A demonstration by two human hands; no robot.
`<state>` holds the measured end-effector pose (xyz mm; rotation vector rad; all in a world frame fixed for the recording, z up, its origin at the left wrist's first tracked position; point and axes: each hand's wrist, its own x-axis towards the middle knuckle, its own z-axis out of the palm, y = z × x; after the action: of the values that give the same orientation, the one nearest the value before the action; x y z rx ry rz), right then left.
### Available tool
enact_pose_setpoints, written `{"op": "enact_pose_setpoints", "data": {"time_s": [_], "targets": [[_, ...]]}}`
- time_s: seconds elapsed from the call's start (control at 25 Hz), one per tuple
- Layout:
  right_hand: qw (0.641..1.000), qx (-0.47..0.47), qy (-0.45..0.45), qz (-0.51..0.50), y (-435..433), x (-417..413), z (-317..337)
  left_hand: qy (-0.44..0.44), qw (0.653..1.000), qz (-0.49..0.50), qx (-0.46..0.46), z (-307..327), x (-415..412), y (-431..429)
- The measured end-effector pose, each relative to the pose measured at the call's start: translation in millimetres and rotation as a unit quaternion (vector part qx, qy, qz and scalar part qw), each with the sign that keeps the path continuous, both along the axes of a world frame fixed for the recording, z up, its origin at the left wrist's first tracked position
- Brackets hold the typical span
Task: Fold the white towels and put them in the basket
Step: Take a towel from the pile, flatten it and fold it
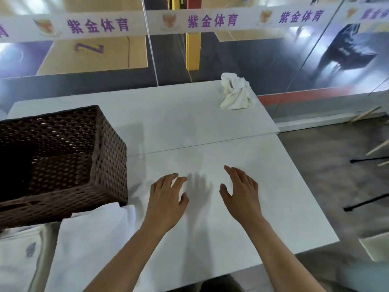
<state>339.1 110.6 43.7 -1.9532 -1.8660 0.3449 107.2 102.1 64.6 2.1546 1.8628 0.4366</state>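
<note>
Head view: the brown wicker basket [109, 144] stands at the left of the table [189, 123]. Its interior is dark, so contents cannot be told. A crumpled white towel [235, 91] lies at the far right corner. A flat white towel [90, 239] lies just before the basket. The left hand [168, 199] and right hand [242, 192] are spread over the table, holding nothing.

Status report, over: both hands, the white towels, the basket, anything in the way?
Left hand and right hand open, holding nothing, above table. Crumpled towel at far right corner; flat towel near side, by basket. Nothing in the way.
</note>
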Motion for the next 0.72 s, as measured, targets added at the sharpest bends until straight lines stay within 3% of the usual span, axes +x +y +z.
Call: {"op": "enact_pose_setpoints", "data": {"time_s": [0.28, 0.72], "targets": [[0.999, -0.043, 0.006, 0.0, 96.6, 41.0, -34.1, 0.019, 0.998, -0.002, -0.054, -40.8, 31.2, 87.1], [0.99, -0.127, -0.044, 0.037, 360.3, 100.9, -105.7, 0.055, 0.987, 0.064, -0.136, -138.9, 88.2, 218.7]]}}
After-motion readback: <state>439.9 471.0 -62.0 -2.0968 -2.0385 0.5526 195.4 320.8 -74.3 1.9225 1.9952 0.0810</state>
